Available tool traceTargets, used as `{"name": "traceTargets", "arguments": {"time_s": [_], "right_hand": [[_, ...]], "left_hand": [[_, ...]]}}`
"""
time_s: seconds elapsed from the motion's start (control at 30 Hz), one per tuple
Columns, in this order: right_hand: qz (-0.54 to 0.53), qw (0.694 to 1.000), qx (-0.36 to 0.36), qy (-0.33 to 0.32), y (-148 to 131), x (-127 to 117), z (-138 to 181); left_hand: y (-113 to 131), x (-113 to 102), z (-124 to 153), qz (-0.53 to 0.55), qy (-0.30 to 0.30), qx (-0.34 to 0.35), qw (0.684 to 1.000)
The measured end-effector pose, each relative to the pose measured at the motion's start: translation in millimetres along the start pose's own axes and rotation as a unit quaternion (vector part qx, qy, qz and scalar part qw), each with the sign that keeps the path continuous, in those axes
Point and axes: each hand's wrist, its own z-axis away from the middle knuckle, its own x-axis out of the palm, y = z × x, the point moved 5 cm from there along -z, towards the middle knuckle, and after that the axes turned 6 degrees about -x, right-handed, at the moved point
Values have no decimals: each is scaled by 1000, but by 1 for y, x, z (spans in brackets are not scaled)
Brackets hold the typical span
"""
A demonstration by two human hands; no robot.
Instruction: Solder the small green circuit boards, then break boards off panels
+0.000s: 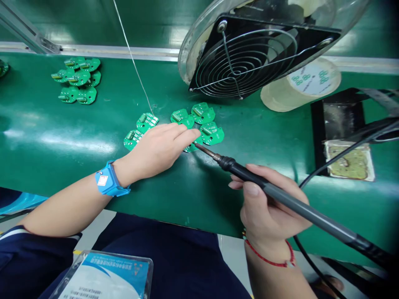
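My right hand (274,207) is wrapped round the handle of a soldering iron (280,195). The iron points left, its tip meeting a small green circuit board (190,148) beside my left fingertips. My left hand (165,145) is closed above the boards, fingers pressed together and bent downward. A thin solder wire (132,58) slants down from above to the back of this hand; its lower end is hidden there. Three more boards (212,133) lie just beyond the fingertips. Left of the hand are two others (147,122), partly covered by it.
A wire-guarded fan (240,62) overhangs the back. Below it lies a pale roll (299,85). At right sit a soldering sponge (349,160) in a dark holder and the iron's cable (330,160). Several boards (77,79) are grouped at the back left of the green bench (62,137).
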Motion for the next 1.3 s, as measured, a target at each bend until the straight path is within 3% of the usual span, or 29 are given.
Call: {"name": "traceTargets", "arguments": {"time_s": [0.1, 0.23, 0.47, 0.6, 0.77, 0.87, 1.0, 1.13, 1.3], "right_hand": [[6, 1000, 0, 15, 0, -1, -1], [-1, 1000, 26, -7, -1, 5, 0], [8, 997, 7, -79, -8, 18, -4], [55, 993, -36, -94, -14, 22, -8], [50, 997, 60, -20, -5, 14, -4], [21, 994, 96, 40, 2, 4, -4], [3, 989, 101, 105, 8, -10, -7], [-13, 989, 66, 128, 7, -16, -9], [-13, 990, 54, 129, 3, -14, -9]], "left_hand": [[3, -8, 0, 101, 10, -31, 994], [19, -12, 0, 257, -19, -34, 966], [44, -3, 0, 343, -33, -15, 939], [49, -3, -2, 295, -18, 23, 955], [36, -19, -2, 47, 86, 113, 989], [19, -26, -4, 4, 123, 81, 989], [9, -12, -6, 11, 54, 21, 998], [9, 3, -4, 69, -4, -6, 998], [1, -1, -4, 90, 52, -54, 993]]}}
